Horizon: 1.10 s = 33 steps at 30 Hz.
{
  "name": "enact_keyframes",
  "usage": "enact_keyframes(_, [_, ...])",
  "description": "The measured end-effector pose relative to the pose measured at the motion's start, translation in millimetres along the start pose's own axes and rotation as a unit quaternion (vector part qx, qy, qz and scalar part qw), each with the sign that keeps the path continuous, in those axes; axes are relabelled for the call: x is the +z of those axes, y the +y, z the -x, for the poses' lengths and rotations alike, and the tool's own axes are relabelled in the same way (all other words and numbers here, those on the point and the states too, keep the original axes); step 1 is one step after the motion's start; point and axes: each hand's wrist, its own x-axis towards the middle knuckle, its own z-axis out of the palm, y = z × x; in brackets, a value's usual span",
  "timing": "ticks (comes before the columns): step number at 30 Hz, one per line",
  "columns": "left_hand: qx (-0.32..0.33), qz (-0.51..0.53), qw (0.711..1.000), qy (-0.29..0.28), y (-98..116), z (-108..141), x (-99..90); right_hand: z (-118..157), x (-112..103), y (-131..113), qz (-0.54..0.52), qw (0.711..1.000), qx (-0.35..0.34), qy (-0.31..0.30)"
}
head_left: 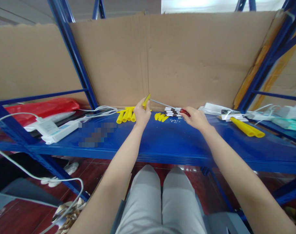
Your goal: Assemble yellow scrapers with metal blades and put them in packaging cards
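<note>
My left hand (142, 113) is closed around a small yellow plastic piece (146, 100), held up above the blue shelf. My right hand (196, 118) grips a screwdriver (185, 112) by its red handle. The thin metal shaft points left, and its tip meets or nearly meets the yellow piece; my fingers hide the exact contact. Yellow tubes (125, 116) lie in a row beside my left hand. Between my hands are several small yellow pieces (160, 116), a stack of black-and-white parts (172, 111) and scattered tiny screws or bits (174, 121).
Two longer yellow tubes (248, 127) lie on the blue shelf (162, 143) at right, near white packets (215, 108). At left are a white power strip (62, 131), cables (104, 110) and a red bag (43, 109). Cardboard (187, 58) stands behind, with blue posts (76, 55) beside it.
</note>
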Motion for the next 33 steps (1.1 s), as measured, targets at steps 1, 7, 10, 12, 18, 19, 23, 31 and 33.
enact_keyframes(1, [0.000,-0.001,1.000,-0.001,0.1,0.2,-0.1,-0.1,0.4,0.5,-0.006,1.000,0.007,0.002])
enact_keyframes(7, [0.004,0.004,1.000,0.000,-0.5,0.7,0.2,0.3,-0.2,1.6,0.006,1.000,0.011,0.013])
enact_keyframes(10, [-0.002,0.013,1.000,0.005,-0.9,0.3,0.7,0.7,-1.7,0.1,0.014,1.000,-0.009,0.015])
enact_keyframes(12, [-0.004,0.014,1.000,0.012,-0.6,0.1,0.8,0.8,-2.3,-0.8,0.017,1.000,-0.012,0.013])
enact_keyframes(18, [-0.019,0.027,0.999,0.008,2.3,0.3,0.2,0.4,-2.7,-1.9,0.018,1.000,-0.009,0.003])
enact_keyframes(19, [-0.020,0.028,0.999,0.008,2.6,0.3,0.2,0.4,-2.8,-2.0,0.017,1.000,-0.011,0.003])
enact_keyframes(23, [-0.015,0.031,0.999,0.009,1.8,0.1,1.2,0.3,-3.3,-2.2,0.014,1.000,-0.011,0.005])
enact_keyframes(31, [-0.003,0.027,1.000,0.003,-0.5,0.3,2.3,-0.2,-1.9,-0.8,-0.007,1.000,-0.005,0.010])
enact_keyframes(33, [0.008,0.023,1.000,0.004,-0.4,0.6,2.6,-0.4,-1.7,0.1,-0.009,1.000,0.002,0.015])
